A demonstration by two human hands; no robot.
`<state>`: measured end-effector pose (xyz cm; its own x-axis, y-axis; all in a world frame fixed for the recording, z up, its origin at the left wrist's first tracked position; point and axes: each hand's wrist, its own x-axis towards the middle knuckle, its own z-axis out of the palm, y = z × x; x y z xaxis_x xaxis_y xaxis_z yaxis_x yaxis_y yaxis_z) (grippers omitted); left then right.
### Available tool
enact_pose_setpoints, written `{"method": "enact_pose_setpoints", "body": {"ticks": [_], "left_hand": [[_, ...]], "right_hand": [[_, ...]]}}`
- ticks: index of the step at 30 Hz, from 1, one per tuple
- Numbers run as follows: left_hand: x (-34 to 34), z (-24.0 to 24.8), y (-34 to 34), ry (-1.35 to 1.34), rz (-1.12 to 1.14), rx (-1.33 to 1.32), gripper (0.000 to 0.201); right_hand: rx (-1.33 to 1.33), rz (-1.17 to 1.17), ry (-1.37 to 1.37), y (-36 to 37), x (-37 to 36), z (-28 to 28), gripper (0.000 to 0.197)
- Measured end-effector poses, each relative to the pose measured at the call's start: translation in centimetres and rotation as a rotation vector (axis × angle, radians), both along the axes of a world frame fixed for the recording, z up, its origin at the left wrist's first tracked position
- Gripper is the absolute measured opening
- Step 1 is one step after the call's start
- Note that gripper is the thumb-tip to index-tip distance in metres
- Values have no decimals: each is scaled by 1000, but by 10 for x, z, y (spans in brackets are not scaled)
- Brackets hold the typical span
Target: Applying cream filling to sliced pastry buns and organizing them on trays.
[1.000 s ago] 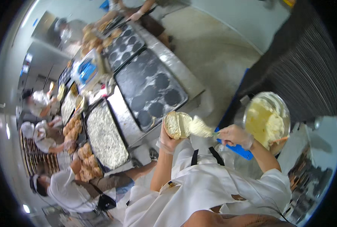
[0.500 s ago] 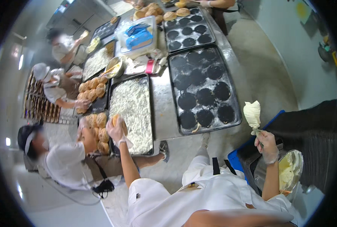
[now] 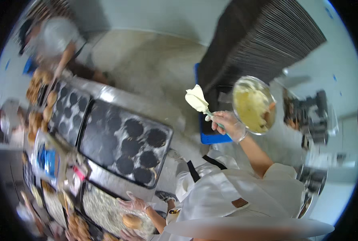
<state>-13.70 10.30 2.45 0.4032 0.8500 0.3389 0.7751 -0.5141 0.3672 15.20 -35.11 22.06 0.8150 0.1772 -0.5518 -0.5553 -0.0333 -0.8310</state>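
Note:
My right hand (image 3: 229, 124), in a clear glove, grips the pale green handle of a spatula (image 3: 208, 114). A thick lump of pale cream (image 3: 196, 99) sits on the spatula's blade. Close beside this hand is a metal bowl (image 3: 272, 116) holding more yellow-white cream. My left hand (image 3: 136, 203), also gloved, is open with its fingers spread over the edge of a tray of white crumbs (image 3: 102, 205). A golden bun (image 3: 132, 221) lies on the crumbs just below it, apart from my fingers. Another person's gloved hand (image 3: 131, 235) is near that bun.
A dark baking tray with round black patches (image 3: 133, 148) and a similar tray (image 3: 71, 102) lie on the metal table. Tall stacked black trays (image 3: 263, 40) rise behind the bowl, above a blue base (image 3: 215, 139). Co-workers (image 3: 60, 38) stand around the table's far side.
My view has swung to the right, toward the bowl and stacked trays. My left hand has let go of the bun, which now lies on the crumbs. My right hand still holds the loaded spatula.

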Motion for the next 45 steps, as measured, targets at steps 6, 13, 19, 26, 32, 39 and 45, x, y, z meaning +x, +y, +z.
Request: {"method": "enact_pose_setpoints", "body": {"ticks": [6,13,19,26,32,39,45], "left_hand": [[124,6,-115,-306,-532,-280,63],[114,23,-221,-237,-540,-435,56],[72,28,-293,-192,-403,-417,55],[-25,56,-351,-356,44,-517,53],[-48,54,-366,-255,62,-216,53],[-46,42,-350,-382,13,-281,50],[-115,25,-312,-421,178,-388,47]], "right_hand": [[-515,-239,-83,-169,-44,-14,30],[-764,91,191,-327,-22,-98,30],[-1478,1062,-274,-349,62,-309,18],[-1118,900,-647,-372,89,-341,21],[-1636,1606,-528,-375,104,-223,23],[-1566,1087,-317,-382,118,-245,29],[-1425,444,-614,-246,73,-38,45]]}}
